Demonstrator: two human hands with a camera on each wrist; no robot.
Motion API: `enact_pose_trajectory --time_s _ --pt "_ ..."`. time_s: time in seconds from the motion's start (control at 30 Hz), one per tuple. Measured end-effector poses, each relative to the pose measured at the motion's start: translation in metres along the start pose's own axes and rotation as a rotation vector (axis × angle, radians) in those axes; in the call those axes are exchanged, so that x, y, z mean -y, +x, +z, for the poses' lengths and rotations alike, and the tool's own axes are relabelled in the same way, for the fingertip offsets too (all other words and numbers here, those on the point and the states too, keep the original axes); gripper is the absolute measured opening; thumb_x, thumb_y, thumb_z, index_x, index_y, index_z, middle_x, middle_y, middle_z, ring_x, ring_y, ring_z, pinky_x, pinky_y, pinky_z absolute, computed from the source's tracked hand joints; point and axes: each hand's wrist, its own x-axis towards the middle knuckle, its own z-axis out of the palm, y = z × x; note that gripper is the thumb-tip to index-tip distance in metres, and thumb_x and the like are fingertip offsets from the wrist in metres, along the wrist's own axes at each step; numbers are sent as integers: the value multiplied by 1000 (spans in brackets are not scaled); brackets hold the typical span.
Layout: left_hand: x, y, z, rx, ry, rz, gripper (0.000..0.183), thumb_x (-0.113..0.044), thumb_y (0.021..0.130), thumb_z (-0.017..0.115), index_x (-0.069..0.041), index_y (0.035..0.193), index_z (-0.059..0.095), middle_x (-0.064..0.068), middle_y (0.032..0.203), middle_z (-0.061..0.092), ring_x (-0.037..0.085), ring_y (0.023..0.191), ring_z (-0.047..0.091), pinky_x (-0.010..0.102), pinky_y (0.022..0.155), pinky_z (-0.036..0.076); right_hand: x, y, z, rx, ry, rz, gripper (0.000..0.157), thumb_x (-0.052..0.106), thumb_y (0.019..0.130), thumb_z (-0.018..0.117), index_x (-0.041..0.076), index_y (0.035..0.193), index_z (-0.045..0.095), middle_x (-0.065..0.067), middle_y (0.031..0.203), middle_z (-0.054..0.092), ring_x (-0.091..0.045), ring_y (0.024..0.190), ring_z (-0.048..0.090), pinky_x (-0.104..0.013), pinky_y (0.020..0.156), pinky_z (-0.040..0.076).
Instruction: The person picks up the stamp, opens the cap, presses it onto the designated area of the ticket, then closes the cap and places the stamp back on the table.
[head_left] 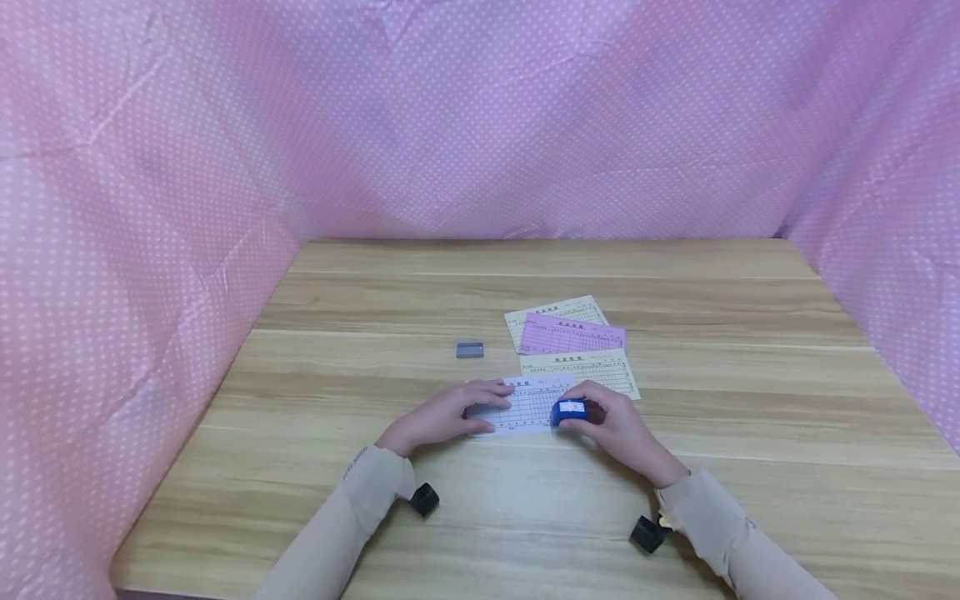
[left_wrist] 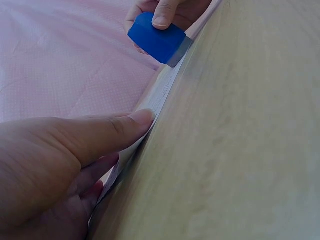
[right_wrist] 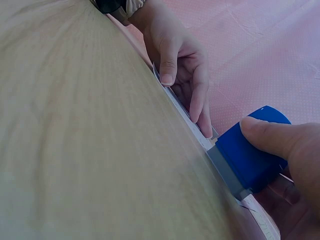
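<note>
A white printed form (head_left: 528,407) lies on the wooden table. My left hand (head_left: 452,412) rests on its left part with the fingers spread loosely; in the left wrist view the thumb (left_wrist: 127,122) touches the paper near its edge. My right hand (head_left: 618,425) grips a blue stamp (head_left: 567,410) by its sides, thumb on the near side. In the right wrist view, the grey base of the stamp (right_wrist: 250,155) meets the form's right part. Whether its face presses flat there is hidden.
Beyond the white form lie a pale yellow form (head_left: 592,367), a purple form (head_left: 572,335) and another yellowish form (head_left: 555,310), overlapping. A small grey rectangular piece (head_left: 470,350), like a stamp cap, sits left of them. Pink dotted cloth (head_left: 525,125) surrounds the table (head_left: 360,292).
</note>
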Motion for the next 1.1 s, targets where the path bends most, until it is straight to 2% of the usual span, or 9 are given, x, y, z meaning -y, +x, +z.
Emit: enact_pose_trajectory --time_s 0.3,0.77,0.97,1.1 --pt "-1 -1 1 1 -6 -6 42 -21 92 66 -16 133 59 -2 151 45 18 144 35 42 117 32 -1 0 0 0 0 5 26 9 81 76 12 105 66 -4 104 68 -3 96 62 -18 84 55" --pt "0 2 3 -4 13 20 41 -20 92 66 -15 133 59 -1 151 45 19 145 34 43 116 32 0 1 -4 19 -109 65 26 13 80 78 16 103 67 2 104 70 -14 100 66 -25 90 53" --pt "1 2 2 2 6 0 41 -20 92 66 -16 133 59 -4 151 45 16 145 33 41 117 31 3 2 -5 25 -135 87 24 15 79 79 16 101 68 0 105 71 -17 100 67 -28 90 53" --pt "0 1 1 0 4 10 41 -19 92 66 -14 132 59 -1 151 45 18 145 33 42 117 31 5 4 -6 38 -165 97 25 16 79 79 15 101 69 -1 106 71 -17 99 67 -31 90 53"
